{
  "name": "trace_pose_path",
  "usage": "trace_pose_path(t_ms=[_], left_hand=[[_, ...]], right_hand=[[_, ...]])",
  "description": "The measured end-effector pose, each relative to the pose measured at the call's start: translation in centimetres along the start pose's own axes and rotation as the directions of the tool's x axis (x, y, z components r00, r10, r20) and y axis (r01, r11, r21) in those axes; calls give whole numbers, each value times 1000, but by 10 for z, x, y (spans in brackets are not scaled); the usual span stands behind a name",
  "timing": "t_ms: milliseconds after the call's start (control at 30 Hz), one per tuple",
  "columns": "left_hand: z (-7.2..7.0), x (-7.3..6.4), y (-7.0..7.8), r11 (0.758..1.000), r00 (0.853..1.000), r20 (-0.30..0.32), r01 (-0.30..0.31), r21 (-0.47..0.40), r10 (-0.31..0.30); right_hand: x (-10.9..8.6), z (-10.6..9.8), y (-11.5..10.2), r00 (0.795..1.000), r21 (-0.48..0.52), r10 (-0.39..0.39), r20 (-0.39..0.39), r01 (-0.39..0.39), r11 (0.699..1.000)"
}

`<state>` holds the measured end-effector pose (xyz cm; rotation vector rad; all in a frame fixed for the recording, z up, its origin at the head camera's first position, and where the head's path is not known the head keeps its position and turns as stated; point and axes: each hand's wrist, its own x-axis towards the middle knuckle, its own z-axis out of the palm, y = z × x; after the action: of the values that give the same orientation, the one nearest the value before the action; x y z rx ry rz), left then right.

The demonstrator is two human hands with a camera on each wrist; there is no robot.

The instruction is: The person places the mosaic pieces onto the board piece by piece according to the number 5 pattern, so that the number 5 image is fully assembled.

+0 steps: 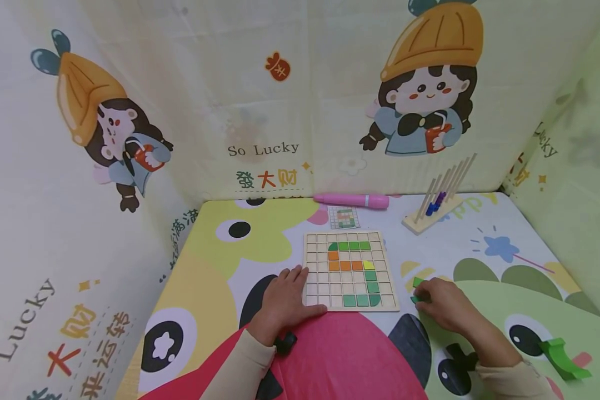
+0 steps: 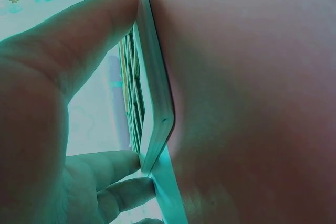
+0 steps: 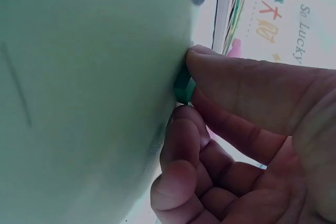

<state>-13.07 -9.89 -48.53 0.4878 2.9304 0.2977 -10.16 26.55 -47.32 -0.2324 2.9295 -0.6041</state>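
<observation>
A wooden grid board (image 1: 316, 280) lies flat with green, orange and yellow tiles in it, set out like a figure 5. My left hand (image 1: 286, 300) rests against the board's lower left corner, fingers at its left side and thumb along its front edge. In the left wrist view, the thumb and fingertips touch the board's side (image 2: 157, 87). To the right of the board, my right hand (image 1: 442, 303) pinches a small dark green tile (image 3: 184, 85) between thumb and fingers, close over the cloth. A lighter green tile (image 1: 418, 281) shows beside its fingertips.
Behind the board lies a small pattern card (image 1: 344, 217), with a pink pen (image 1: 352, 200) beyond it. A wooden peg stand (image 1: 432, 214) with blue and purple beads stands at the back right. A curved green strip (image 1: 564, 358) lies at the right front. Printed cloth walls (image 1: 260, 111) border the table.
</observation>
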Motion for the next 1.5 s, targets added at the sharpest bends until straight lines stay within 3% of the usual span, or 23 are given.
trace_pose_path(t_ms=[267,433,833,1100,1300,1500], left_hand=[[0,1,0,1000,1000,4,-1,-2,1],[1,1,0,1000,1000,7,1,7,-1],[1,0,-1,1000,1000,3,-1,11,1],[0,0,-1,1000,1000,4,3,7,-4],[0,0,-1,1000,1000,6,8,13,-8],[1,1,-1,1000,1000,8,7,18,-7]], right_hand=[[1,0,1,999,-3,41,-1,-41,999],[0,-1,5,1000,-18,9,-12,-9,1000],[0,-2,6,999,48,-22,-38,24,999],[8,0,-13,997,145,-50,-52,57,988],[20,2,-36,998,289,-57,18,49,956],[31,9,-58,987,333,-159,31,140,932]])
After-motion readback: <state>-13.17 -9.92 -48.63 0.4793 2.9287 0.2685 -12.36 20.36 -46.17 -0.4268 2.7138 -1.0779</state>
